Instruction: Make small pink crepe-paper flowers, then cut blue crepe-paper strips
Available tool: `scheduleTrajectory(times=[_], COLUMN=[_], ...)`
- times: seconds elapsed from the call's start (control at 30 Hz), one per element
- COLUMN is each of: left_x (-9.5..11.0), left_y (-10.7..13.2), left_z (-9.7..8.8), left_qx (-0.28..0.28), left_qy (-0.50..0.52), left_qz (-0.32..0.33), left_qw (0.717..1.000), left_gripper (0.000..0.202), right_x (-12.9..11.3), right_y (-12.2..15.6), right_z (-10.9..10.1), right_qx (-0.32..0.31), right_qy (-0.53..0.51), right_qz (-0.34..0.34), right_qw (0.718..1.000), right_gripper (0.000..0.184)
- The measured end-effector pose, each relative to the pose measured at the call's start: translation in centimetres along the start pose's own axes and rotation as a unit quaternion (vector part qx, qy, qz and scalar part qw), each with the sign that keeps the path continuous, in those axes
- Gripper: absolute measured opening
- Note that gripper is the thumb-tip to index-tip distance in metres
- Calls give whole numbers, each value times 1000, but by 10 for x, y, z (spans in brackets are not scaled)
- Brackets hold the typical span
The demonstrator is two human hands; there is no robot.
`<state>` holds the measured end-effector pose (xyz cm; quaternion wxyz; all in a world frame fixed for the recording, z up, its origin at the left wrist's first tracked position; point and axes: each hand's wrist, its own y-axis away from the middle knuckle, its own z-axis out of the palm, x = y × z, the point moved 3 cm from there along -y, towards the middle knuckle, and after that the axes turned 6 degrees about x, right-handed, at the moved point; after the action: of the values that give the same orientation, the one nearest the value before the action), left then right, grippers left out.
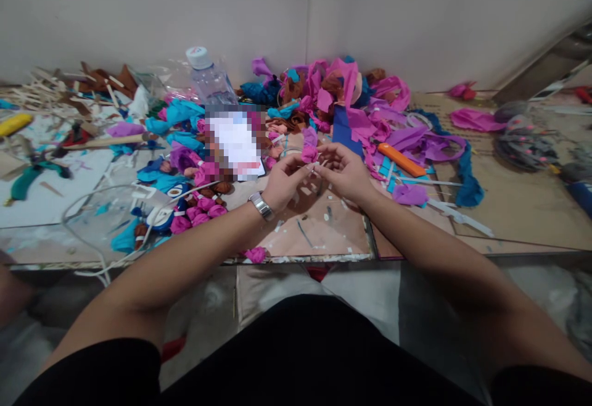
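Observation:
A small bunched pink crepe-paper piece (309, 153), like a rosebud, sits between my hands above the table. My left hand (284, 181), with a metal watch (261, 206) on its wrist, is closed around the lower part of it. My right hand (346, 174) is closed too, thumb and forefinger pinched at a little white bit (315, 166) just under the bud. The fingertips of both hands nearly meet there. What the white bit is, I cannot make out. Bunched magenta buds (198, 213) lie to the left of my left forearm.
Behind my hands lies a heap of crepe-paper strips (333, 85). A phone (238, 147), blurred out, and a plastic bottle (210, 79) stand left of it. An orange utility knife (401, 159) and scissors (462, 216) lie right. Green-handled pliers (34, 178) and a white cable (87, 242) are left.

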<state>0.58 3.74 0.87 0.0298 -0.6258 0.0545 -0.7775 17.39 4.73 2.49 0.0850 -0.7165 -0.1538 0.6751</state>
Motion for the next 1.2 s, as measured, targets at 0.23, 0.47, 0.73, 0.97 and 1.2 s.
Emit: scheduleTrajectory(times=[0.23, 0.47, 0.73, 0.97, 1.2], left_x=[-2, 0, -5, -5, -1], left_y=[-1, -1, -5, -6, -6], left_z=[0, 0, -3, 0, 0], left_qx=[1, -1, 20, 18, 14], left_qy=[25, 46, 69, 123, 154], left_qz=[-10, -28, -48, -69, -58], left_qw=[1000, 999, 996, 990, 986], left_gripper=[39, 31, 30, 26, 24], right_x=[-7, -12, -11, -7, -3], right_y=[6, 9, 6, 7, 5], right_z=[0, 2, 1, 2, 3], right_qx=[-21, -40, -66, -79, -131], right_qy=[89, 148, 197, 193, 281], right_qz=[-53, -70, -110, -76, -155], right_qw=[994, 986, 972, 975, 938], right_gripper=[23, 14, 1, 8, 11])
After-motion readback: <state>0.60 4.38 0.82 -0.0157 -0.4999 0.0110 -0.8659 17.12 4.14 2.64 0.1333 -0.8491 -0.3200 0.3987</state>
